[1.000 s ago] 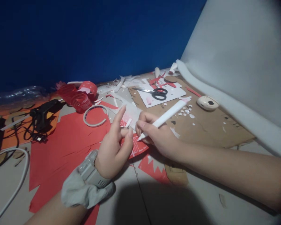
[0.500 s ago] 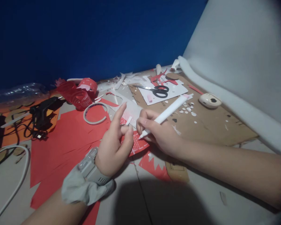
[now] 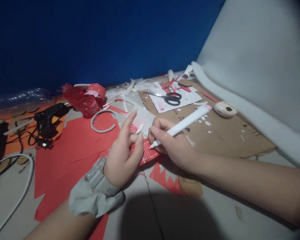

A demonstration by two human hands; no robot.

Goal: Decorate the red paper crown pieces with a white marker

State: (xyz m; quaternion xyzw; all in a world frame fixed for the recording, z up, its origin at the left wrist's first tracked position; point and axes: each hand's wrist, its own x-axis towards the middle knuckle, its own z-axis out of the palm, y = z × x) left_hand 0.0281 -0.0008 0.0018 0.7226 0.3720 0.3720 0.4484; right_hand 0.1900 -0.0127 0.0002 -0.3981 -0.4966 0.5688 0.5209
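Note:
My right hand (image 3: 173, 141) grips a white marker (image 3: 187, 123) with a pinkish end, its tip down at a red paper piece (image 3: 150, 154) that bears white line marks. To the left, my left hand (image 3: 126, 155) rests by the same piece, index finger raised and thumb held out; a small white strip (image 3: 139, 128) shows at its fingertips. Whether those fingers pinch the strip or the red piece is hard to tell. A grey watch and a pale scrunchie (image 3: 92, 199) circle the left wrist. Below the hands lies a jagged-edged red scrap (image 3: 166, 179).
Black scissors (image 3: 173, 98) lie on white paper over brown cardboard (image 3: 230, 136). Large red sheets (image 3: 75, 143), a tape ring (image 3: 92, 127), red ribbon rolls (image 3: 88, 106) and a black glue gun (image 3: 48, 120) spread leftward. A cream oval device (image 3: 225, 109) sits at the right.
The whole view has shifted slightly, so things appear a little further right. The marker tip has moved a little over the red piece, and the marker leans slightly lower.

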